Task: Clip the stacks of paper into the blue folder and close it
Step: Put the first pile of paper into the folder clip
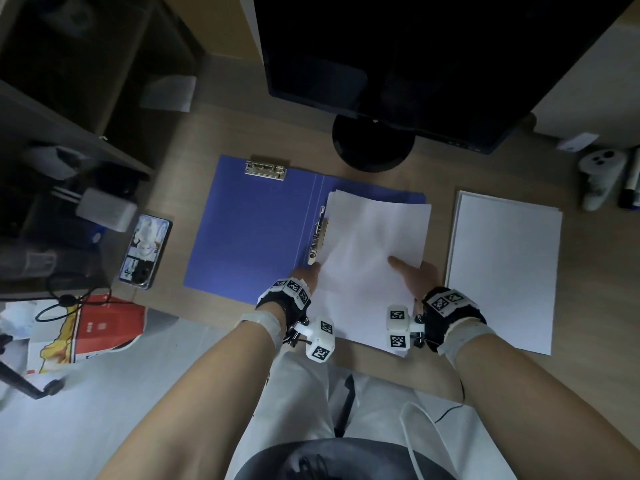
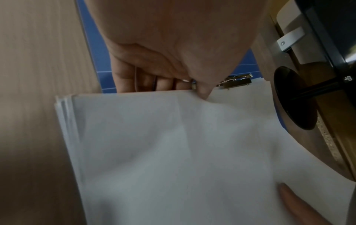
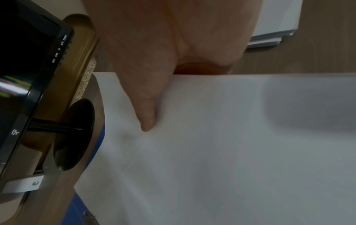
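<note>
Blue folder point(image 1: 256, 223) lies open on the bench point(image 1: 433, 168), a paper stack point(image 1: 374, 258) over its right half beside the spine clip point(image 1: 317, 239). Left hand point(image 1: 304, 275) pinches the stack's left edge, right hand point(image 1: 415, 275) grips its right edge, thumb on top. Second stack point(image 1: 502, 268) lies right, apart.

I'm counting two paper stacks point(image 1: 374, 258) point(image 1: 502, 268), one blue folder point(image 1: 252, 223), two metal clips point(image 1: 266, 169) point(image 1: 317, 242), one monitor point(image 1: 433, 57), one phone point(image 1: 145, 251), two hands point(image 1: 306, 275) point(image 1: 415, 271).
</note>
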